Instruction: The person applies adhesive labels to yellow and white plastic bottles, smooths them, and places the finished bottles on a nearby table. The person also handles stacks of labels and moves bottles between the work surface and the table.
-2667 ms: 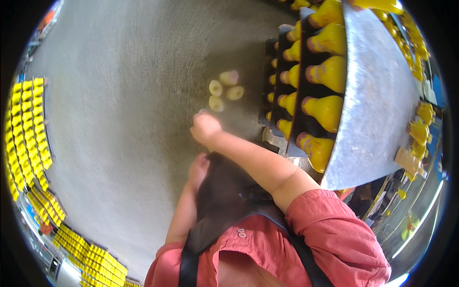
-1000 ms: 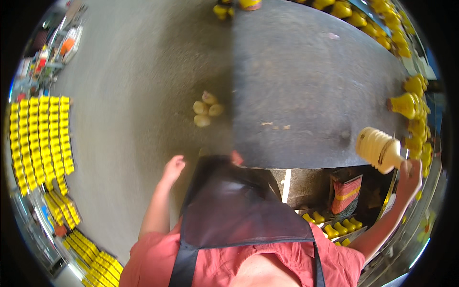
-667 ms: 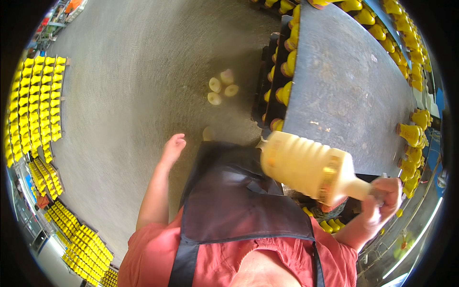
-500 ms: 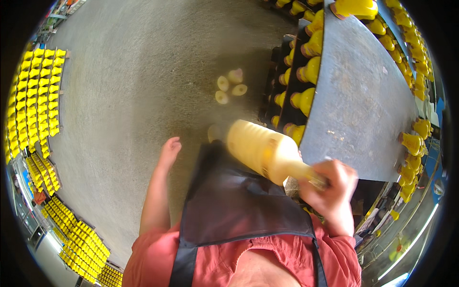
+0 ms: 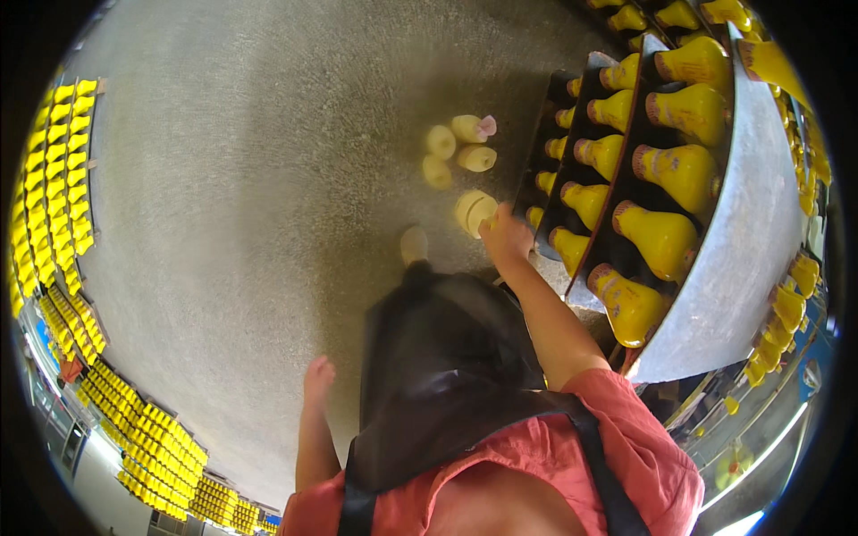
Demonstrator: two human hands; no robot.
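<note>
Down by the floor, my right hand (image 5: 506,234) grips a cream-coloured, ribbed bottle (image 5: 474,211). Its narrow neck is hidden by my fingers, and its broad, banded body points away from me. Just beyond it stand several similar cream bottles (image 5: 437,171), one with a pinkish piece (image 5: 486,126) at its top. My left hand (image 5: 319,380) hangs at my left side, slightly blurred, with its fingers loosely apart and nothing in them.
At my right is a rack with metal shelves (image 5: 755,268) holding rows of yellow bulb-shaped bottles (image 5: 657,237). More yellow bottles (image 5: 63,179) fill stacked racks along the left. My shoe (image 5: 414,244) and dark apron (image 5: 447,339) are below me on the grey concrete floor (image 5: 223,223).
My right hand has lowered the cream bottle from beside my chest to the floor near the other bottles. I have bent forward, and my left hand has dropped back a little.
</note>
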